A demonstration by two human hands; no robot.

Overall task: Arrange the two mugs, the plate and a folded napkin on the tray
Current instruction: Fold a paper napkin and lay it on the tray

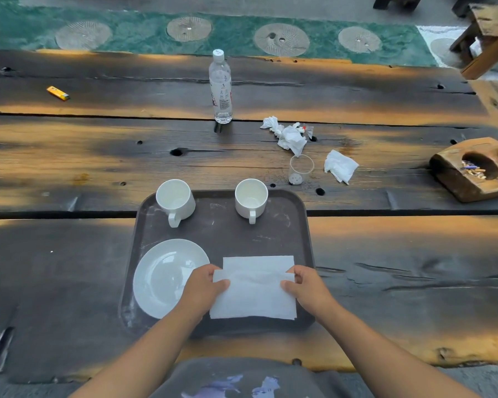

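Note:
A dark brown tray (pixel 296 225) lies on the wooden table in front of me. Two white mugs stand at its far edge, the left mug (pixel 175 200) and the right mug (pixel 251 199), both with handles pointing toward me. A white plate (pixel 161 277) sits at the tray's near left. A white napkin (pixel 255 288) lies at the near right, partly folded over itself. My left hand (pixel 203 288) pinches the napkin's left edge and partly covers the plate's rim. My right hand (pixel 306 285) pinches its right edge.
Beyond the tray stand a clear water bottle (pixel 220 87) and a small clear cup (pixel 299 169), with crumpled tissues (pixel 289 136) and another tissue (pixel 339 165) nearby. A wooden ashtray block (pixel 469 170) sits far right. A yellow lighter (pixel 58 93) lies far left.

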